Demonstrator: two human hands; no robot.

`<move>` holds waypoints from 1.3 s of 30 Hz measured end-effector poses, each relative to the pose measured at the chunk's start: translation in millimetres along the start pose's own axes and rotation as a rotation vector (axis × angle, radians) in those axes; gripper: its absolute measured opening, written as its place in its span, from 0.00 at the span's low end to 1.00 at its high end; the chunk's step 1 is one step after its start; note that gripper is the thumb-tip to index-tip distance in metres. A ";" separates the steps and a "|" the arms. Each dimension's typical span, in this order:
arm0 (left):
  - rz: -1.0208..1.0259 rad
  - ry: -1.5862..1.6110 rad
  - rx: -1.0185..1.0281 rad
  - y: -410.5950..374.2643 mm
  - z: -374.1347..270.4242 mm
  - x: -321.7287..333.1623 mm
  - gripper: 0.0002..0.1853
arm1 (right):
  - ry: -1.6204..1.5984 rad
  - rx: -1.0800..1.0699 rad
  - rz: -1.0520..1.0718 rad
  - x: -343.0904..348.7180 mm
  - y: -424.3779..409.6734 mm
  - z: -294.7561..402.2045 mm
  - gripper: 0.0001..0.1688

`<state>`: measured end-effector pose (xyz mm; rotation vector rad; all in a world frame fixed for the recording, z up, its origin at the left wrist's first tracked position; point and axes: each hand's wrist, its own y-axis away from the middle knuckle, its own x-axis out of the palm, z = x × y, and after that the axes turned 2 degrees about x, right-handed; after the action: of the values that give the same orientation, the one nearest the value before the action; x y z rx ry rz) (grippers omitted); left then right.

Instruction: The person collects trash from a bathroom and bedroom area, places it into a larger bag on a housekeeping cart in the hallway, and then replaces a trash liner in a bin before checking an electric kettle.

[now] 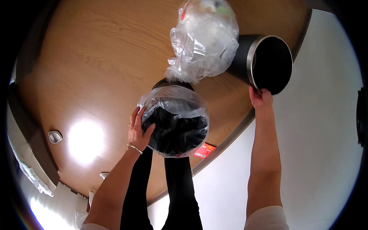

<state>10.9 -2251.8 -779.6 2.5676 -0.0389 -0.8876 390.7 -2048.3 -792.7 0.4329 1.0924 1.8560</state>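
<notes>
In front of my legs stands a black bin with a clear plastic liner (175, 96) spread over its mouth and folded outside the rim. My left hand (139, 130) grips its left rim, the thumb over the opening and the fingers on the plastic outside. Farther right, a black cylindrical bin (243, 59) with a silver metal rim tilts its dark mouth towards me. The lower edge of that rim is in my right hand (261, 98). Beyond the lined bin lies a filled clear plastic bag (205, 46), its gathered end pointing at me; its contents are blurred.
Wood-patterned flooring (95, 66) runs up to a baseboard (224, 143) and a white wall (313, 129) on the right. A red printed packet (204, 151) lies by the baseboard. Two small metallic fittings, one of them a rounded piece (55, 137), sit at the left.
</notes>
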 end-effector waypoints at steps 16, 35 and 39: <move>0.322 0.435 0.222 110.4 -215.5 -135.7 0.57 | 1.042 -0.409 0.454 -222.5 315.9 -8.5 0.25; -0.011 0.478 -0.157 105.1 -172.9 -118.9 0.32 | 1.408 -0.412 0.261 -142.3 313.3 -58.1 0.29; -0.048 0.390 -0.179 104.4 -171.0 -124.7 0.31 | 1.438 -0.431 0.301 -133.2 323.7 -55.1 0.30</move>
<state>25.0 -2261.9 -544.2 2.5326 0.2077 -0.3736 252.3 -2250.8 -536.9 -1.2532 1.4238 2.5757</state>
